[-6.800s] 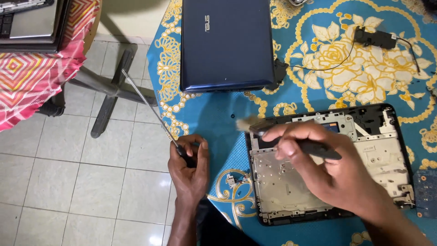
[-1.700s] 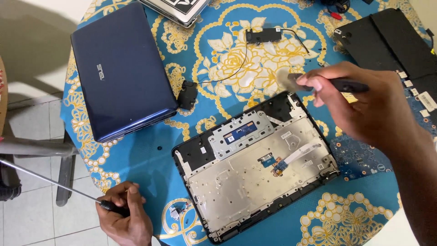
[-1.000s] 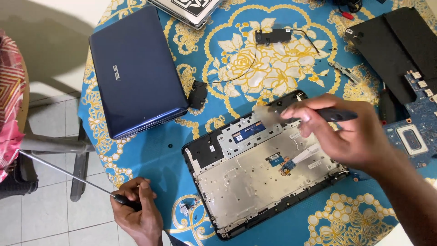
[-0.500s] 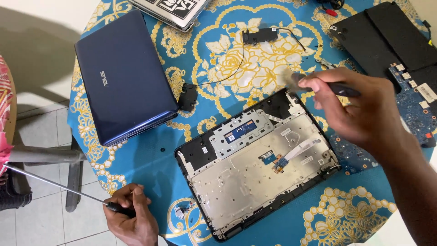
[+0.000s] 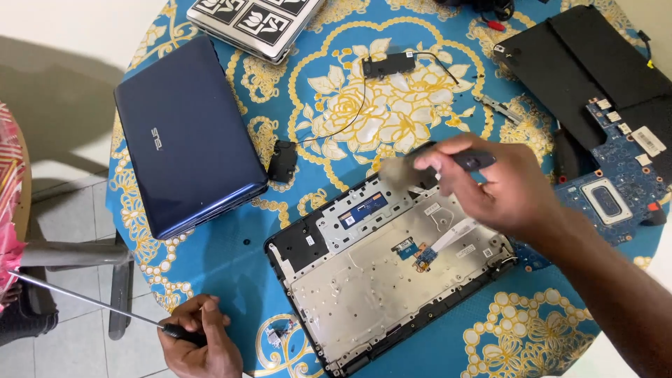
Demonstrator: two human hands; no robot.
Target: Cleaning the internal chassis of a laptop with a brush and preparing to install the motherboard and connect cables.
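Observation:
An opened laptop base with a bare silver metal plate lies tilted on the blue and yellow flowered tablecloth. My right hand hovers over its far edge, shut on a dark-handled brush whose pale bristles blur over the black corner. My left hand rests at the table's near left edge, shut on a long thin screwdriver that points left over the floor.
A closed dark blue laptop lies at the left. A blue circuit board and black cover sit at right. Small black speakers with wire lie in the middle, a patterned silver laptop at the back.
My right hand has swept the brush left along the base's far edge. The view has shifted slightly. My left hand keeps hold of the screwdriver.

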